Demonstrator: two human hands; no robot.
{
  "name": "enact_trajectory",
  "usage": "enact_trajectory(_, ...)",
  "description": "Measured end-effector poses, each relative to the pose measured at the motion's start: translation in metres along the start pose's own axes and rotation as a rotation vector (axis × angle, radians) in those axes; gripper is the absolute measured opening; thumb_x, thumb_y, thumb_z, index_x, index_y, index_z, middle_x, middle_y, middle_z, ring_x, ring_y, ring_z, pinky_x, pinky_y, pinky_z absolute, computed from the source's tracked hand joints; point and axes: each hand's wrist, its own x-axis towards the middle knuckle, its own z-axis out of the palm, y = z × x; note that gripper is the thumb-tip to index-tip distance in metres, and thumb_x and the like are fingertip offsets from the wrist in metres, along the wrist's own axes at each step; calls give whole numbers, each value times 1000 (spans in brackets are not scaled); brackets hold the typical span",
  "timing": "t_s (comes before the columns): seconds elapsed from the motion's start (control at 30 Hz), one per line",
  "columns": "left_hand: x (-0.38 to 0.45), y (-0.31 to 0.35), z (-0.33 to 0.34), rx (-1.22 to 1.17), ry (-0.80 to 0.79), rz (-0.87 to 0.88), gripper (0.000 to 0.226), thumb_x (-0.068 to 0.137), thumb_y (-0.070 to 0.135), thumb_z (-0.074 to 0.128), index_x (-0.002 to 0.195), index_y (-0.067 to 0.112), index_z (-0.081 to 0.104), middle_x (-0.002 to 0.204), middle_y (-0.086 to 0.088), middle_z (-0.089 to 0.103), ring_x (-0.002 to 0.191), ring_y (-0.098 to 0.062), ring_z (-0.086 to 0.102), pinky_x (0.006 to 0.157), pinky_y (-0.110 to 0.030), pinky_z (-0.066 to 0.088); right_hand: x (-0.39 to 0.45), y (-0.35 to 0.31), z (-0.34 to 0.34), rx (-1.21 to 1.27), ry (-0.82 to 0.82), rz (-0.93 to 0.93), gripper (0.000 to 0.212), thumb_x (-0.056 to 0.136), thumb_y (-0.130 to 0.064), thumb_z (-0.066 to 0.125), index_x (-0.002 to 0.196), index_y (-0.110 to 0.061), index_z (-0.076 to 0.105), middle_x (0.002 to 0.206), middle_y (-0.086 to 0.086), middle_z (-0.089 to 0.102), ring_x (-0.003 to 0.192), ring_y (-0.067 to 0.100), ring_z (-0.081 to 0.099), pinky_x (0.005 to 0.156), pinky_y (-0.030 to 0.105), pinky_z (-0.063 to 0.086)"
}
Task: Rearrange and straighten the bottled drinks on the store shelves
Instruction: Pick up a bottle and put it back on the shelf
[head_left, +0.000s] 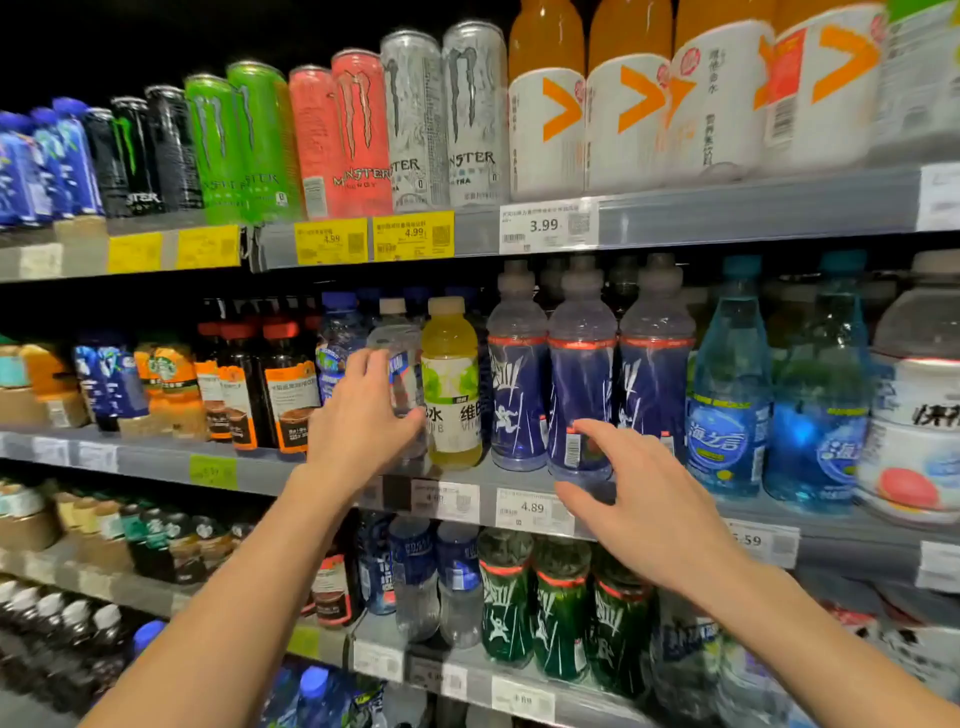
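Observation:
On the middle shelf (156, 460), my left hand (363, 415) wraps around a clear bottle (402, 364) with a beige cap, which stands next to a yellow-green bottle (451, 384). To the right stand three blue sports bottles with grey caps. My right hand (639, 499) has its fingers spread against the lower front of the middle blue sports bottle (581, 374), thumb below near the shelf edge. It touches the bottle; a closed grip does not show.
Energy drink cans (358, 135) and orange-topped bottles (545, 104) fill the top shelf. Light blue bottles (727, 384) and a white-labelled bottle (919, 395) stand at the right. Dark coffee bottles (285, 384) stand left of my left hand. Green sports bottles (561, 613) fill the shelf below.

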Motion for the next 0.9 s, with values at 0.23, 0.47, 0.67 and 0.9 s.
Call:
enact_trajectory(0.23,51,-3,-3,27,-74,-107,106,69,49,84,147,10,25,142,-12,45,124,-34,51,86,-47,48,16,6,7,7,1,-50,64,92,-52,54,149,-40,27,135,-20,47,127,5,40,87,26,35)
enact_trajectory(0.47,65,-6,2,-46,12,-191,79,58,49,91,108,6,48,117,-14,52,104,-37,56,71,-43,44,16,11,5,9,-5,-62,64,92,-53,53,148,-42,24,138,-22,46,128,5,40,97,32,43)
enact_trajectory(0.67,27,-14,12,-305,277,-98,86,55,29,95,125,13,48,127,-8,48,113,-30,49,87,-37,43,9,11,7,27,-17,-70,64,93,-52,52,149,-41,22,132,-21,47,127,5,41,96,30,42)
enact_trajectory(0.9,-22,4,-4,-537,430,-15,84,58,10,93,130,21,51,124,-2,62,112,-21,56,92,-39,50,-4,9,-8,60,31,-110,65,91,-50,57,147,-41,26,133,-20,50,124,6,43,96,30,41)
